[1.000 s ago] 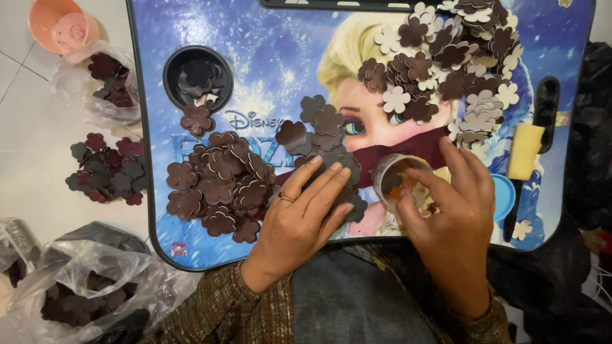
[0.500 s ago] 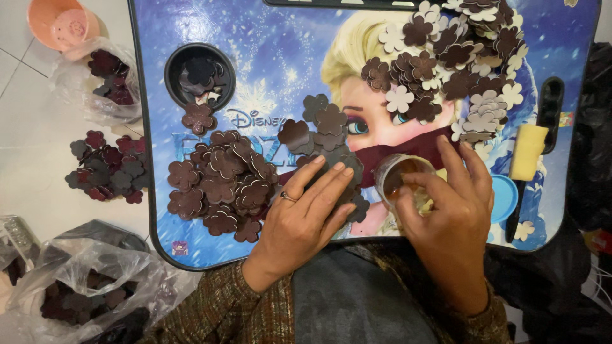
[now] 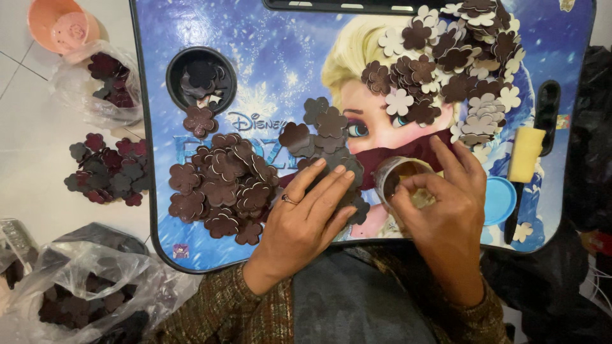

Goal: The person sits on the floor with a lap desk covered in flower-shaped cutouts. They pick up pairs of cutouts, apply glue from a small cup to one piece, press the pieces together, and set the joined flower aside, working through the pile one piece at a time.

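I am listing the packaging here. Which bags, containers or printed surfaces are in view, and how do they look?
Clear plastic bag: upper left floor, holds dark flower cutouts.
Crumpled clear bag: lower left, dark pieces inside.
Lap table: centre, blue printed cartoon picture.
Small round container: at the right hand, metallic rim.

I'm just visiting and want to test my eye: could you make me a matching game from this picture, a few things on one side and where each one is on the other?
Things:
1. left hand
2. right hand
3. sponge
4. pink bowl

Places:
A. on the floor, upper left, off the tray
B. flat on brown flower cutouts
C. at the tray's right edge
D. fingers at a small round cup

Pairs: 1-B, 2-D, 3-C, 4-A
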Action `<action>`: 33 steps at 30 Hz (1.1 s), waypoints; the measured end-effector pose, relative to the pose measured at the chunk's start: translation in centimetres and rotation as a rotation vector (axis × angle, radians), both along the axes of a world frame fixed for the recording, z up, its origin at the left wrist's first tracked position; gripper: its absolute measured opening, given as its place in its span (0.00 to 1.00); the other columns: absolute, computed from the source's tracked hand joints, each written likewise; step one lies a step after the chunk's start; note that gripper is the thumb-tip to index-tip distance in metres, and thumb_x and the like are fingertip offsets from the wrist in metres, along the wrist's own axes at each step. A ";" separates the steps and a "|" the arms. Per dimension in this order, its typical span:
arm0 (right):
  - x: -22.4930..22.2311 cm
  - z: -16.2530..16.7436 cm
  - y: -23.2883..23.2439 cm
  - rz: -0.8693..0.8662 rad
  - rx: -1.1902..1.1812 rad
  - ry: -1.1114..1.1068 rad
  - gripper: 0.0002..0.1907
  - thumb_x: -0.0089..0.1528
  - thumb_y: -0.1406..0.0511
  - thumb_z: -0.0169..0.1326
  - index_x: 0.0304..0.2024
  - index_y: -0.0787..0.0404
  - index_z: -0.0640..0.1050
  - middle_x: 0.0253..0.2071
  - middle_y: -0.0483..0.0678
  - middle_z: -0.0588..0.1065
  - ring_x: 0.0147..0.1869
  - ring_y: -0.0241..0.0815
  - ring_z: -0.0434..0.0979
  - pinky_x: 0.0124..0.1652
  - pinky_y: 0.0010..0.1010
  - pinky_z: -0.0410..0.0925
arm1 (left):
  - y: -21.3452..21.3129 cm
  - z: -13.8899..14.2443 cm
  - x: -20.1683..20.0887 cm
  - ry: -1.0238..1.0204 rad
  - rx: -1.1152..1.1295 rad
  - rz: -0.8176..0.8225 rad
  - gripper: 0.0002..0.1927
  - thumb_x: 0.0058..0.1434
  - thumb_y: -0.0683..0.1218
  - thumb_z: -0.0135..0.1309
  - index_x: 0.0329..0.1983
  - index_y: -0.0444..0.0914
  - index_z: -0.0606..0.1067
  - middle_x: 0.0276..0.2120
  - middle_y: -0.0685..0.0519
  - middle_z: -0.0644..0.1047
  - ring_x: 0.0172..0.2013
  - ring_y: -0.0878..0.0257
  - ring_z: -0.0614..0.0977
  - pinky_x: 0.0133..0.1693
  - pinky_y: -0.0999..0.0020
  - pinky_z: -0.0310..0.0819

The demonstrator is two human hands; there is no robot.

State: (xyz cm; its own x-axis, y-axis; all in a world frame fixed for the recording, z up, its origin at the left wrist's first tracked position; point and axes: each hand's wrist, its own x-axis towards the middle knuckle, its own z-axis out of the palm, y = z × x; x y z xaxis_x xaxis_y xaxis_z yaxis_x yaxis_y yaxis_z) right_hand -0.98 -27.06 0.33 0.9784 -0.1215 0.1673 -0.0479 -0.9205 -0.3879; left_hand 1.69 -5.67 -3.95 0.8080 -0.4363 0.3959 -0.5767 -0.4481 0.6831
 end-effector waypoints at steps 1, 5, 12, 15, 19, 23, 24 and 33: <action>0.0 0.0 0.1 -0.004 -0.004 -0.002 0.06 0.54 0.68 0.67 0.32 0.63 0.82 0.66 0.62 0.73 0.75 0.64 0.63 0.70 0.49 0.59 | 0.0 0.0 0.0 -0.003 0.001 0.001 0.27 0.64 0.46 0.65 0.63 0.33 0.73 0.59 0.46 0.77 0.64 0.46 0.74 0.62 0.55 0.71; 0.0 0.4 0.0 0.001 0.013 0.020 0.07 0.54 0.67 0.67 0.33 0.63 0.83 0.67 0.63 0.72 0.75 0.64 0.63 0.69 0.49 0.59 | 0.1 0.0 0.0 -0.003 0.000 0.004 0.27 0.64 0.46 0.65 0.64 0.34 0.73 0.59 0.46 0.77 0.64 0.46 0.74 0.62 0.55 0.71; 0.4 0.7 0.1 0.009 0.020 0.058 0.07 0.54 0.67 0.67 0.33 0.63 0.83 0.67 0.62 0.71 0.75 0.65 0.62 0.69 0.49 0.59 | 0.1 0.1 0.0 0.006 -0.007 0.000 0.27 0.64 0.46 0.65 0.64 0.33 0.72 0.59 0.45 0.77 0.64 0.45 0.74 0.62 0.55 0.71; 0.5 0.6 0.2 0.007 0.016 0.056 0.07 0.53 0.68 0.66 0.32 0.63 0.83 0.67 0.62 0.71 0.75 0.65 0.62 0.69 0.49 0.59 | 0.1 0.0 0.0 0.008 -0.012 -0.004 0.27 0.64 0.46 0.65 0.64 0.33 0.72 0.60 0.45 0.77 0.64 0.45 0.74 0.62 0.55 0.71; 0.6 0.5 0.4 0.010 -0.007 0.041 0.05 0.53 0.69 0.65 0.30 0.64 0.81 0.67 0.61 0.72 0.75 0.65 0.62 0.69 0.49 0.60 | 0.1 0.0 0.0 0.012 -0.020 -0.004 0.27 0.64 0.46 0.65 0.64 0.34 0.73 0.60 0.46 0.77 0.64 0.46 0.74 0.62 0.55 0.72; 0.7 0.6 0.5 0.025 -0.043 0.024 0.05 0.52 0.70 0.64 0.29 0.65 0.80 0.66 0.61 0.73 0.75 0.66 0.64 0.69 0.49 0.60 | 0.2 0.0 0.0 0.013 -0.024 -0.002 0.26 0.65 0.46 0.65 0.64 0.34 0.73 0.59 0.46 0.77 0.64 0.46 0.74 0.62 0.56 0.72; 0.7 0.6 0.5 0.033 -0.047 0.020 0.06 0.52 0.70 0.64 0.30 0.66 0.80 0.67 0.62 0.72 0.75 0.66 0.64 0.69 0.49 0.60 | 0.2 0.1 0.0 0.017 -0.025 -0.004 0.26 0.65 0.46 0.65 0.64 0.34 0.73 0.60 0.46 0.77 0.64 0.46 0.74 0.62 0.56 0.72; -0.3 2.6 -0.9 -0.053 0.013 0.031 0.06 0.54 0.71 0.63 0.34 0.62 0.81 0.69 0.57 0.72 0.79 0.59 0.63 0.71 0.47 0.60 | 0.4 0.1 0.0 0.010 -0.019 -0.017 0.26 0.65 0.46 0.65 0.64 0.33 0.73 0.60 0.46 0.76 0.65 0.46 0.72 0.63 0.55 0.71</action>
State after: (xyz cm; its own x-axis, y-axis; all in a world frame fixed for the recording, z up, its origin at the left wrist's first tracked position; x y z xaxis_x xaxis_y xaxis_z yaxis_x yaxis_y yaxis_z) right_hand -1.32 -27.97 2.95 0.9753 -0.1749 0.1351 -0.1083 -0.9111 -0.3977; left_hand 1.74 -5.25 -3.86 0.8047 -0.4422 0.3961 -0.5770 -0.4255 0.6972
